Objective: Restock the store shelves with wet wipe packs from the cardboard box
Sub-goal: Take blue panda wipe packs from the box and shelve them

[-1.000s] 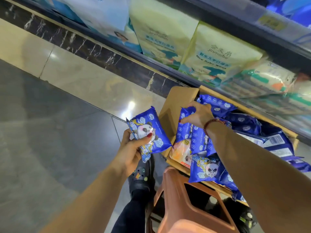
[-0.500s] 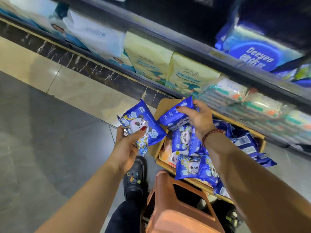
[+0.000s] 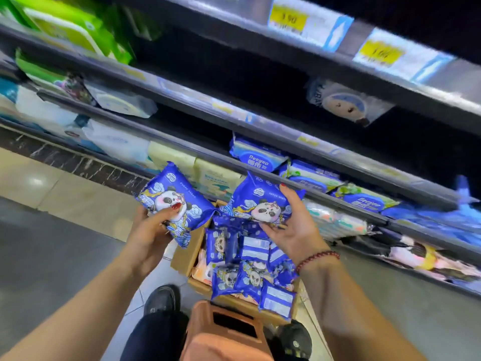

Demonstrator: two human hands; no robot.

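Observation:
My left hand (image 3: 149, 230) grips a blue panda-print wet wipe pack (image 3: 174, 195), thumb across its front. In my right hand (image 3: 294, 225) is a second blue panda pack (image 3: 263, 201), raised above the box with fingers round its right edge. Below both, the cardboard box (image 3: 183, 254) sits on the floor, holding several more blue packs (image 3: 244, 272) and some orange ones. The store shelves (image 3: 260, 128) rise in front of me, with dark space on the upper tiers.
Blue Deeyeo packs (image 3: 257, 157) and pale yellow packs (image 3: 216, 175) line the lower shelf. Green packs (image 3: 67, 29) sit upper left. Yellow price tags (image 3: 286, 19) hang on the top rail. A brown plastic stool (image 3: 223, 334) is beneath me, between my shoes (image 3: 161, 299).
My right hand has lifted a pack out of the box and turned palm-up. Both hands have risen, and my view has tilted up to the higher shelves.

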